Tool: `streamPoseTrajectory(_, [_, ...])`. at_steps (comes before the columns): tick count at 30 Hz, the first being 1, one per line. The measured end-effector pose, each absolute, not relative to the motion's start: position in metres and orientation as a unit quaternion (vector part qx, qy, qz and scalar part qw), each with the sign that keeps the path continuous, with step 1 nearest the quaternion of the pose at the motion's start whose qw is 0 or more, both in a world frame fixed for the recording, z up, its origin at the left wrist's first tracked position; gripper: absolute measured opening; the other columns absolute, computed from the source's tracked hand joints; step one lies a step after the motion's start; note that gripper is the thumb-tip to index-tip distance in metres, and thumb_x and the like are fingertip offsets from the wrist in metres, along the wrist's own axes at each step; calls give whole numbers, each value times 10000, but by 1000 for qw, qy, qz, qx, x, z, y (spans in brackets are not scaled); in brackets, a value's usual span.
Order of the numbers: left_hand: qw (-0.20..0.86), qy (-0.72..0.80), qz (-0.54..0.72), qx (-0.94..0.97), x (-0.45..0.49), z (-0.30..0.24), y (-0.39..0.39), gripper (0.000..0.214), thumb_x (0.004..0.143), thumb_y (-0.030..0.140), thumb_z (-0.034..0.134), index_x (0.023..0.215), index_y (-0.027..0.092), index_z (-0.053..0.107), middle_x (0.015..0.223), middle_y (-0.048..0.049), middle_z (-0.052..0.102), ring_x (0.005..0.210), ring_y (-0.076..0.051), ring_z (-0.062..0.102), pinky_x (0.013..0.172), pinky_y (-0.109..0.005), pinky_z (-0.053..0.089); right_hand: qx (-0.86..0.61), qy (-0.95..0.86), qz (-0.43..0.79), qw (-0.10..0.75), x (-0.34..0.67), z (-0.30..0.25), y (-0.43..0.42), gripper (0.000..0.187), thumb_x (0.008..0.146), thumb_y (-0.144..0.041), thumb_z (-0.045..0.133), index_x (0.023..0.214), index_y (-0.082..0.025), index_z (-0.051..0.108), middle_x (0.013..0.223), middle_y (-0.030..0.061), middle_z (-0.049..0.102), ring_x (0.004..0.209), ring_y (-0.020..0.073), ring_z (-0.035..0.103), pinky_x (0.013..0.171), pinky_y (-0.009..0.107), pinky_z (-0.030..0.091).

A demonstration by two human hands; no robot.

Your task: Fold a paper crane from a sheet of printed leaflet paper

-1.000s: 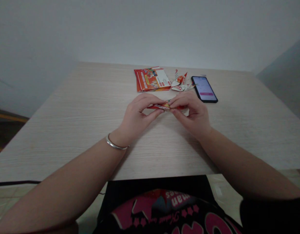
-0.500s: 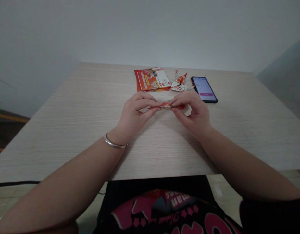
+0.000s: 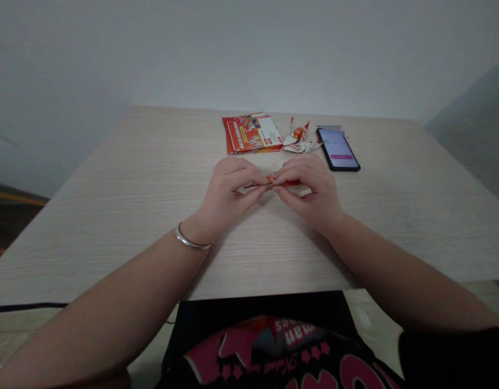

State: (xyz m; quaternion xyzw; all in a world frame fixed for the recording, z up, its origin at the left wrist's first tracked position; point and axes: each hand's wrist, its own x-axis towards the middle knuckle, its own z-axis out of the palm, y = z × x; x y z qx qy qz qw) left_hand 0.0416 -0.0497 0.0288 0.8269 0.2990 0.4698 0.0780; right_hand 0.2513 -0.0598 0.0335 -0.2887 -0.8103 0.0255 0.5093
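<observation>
Between my hands is a small folded piece of red and white printed paper (image 3: 271, 177), mostly covered by my fingers. My left hand (image 3: 236, 185) pinches its left part between thumb and fingers. From the other side, my right hand (image 3: 308, 186) grips it the same way, and the two thumb tips nearly meet. Just beyond the hands lie folded paper cranes (image 3: 298, 141) in the same red and white print; how many there are I cannot tell. To their left sits a stack of printed red and white paper sheets (image 3: 249, 135).
A smartphone (image 3: 339, 151) with its screen lit lies right of the folded paper. The pale wood-grain table (image 3: 144, 178) reaches back to a plain wall (image 3: 249, 54). A black cable (image 3: 26, 308) runs below the table's near left edge.
My hands have moved closer together and slightly toward me, the right one shifting left. Less of the folded paper shows between the fingertips. The stack, cranes and phone stay in place.
</observation>
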Motion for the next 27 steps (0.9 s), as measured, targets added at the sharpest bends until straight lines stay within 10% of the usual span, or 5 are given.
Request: streamPoseTrajectory(27, [47, 281, 475, 832, 42, 30, -53, 103, 950, 227, 701, 847, 224, 708, 806, 19, 755, 783, -161, 684, 803, -348, 468, -300, -804, 8, 514, 252, 27, -55, 65, 894, -228, 692, 870, -289, 688, 872, -13, 772, 930, 226, 708, 979, 465, 491])
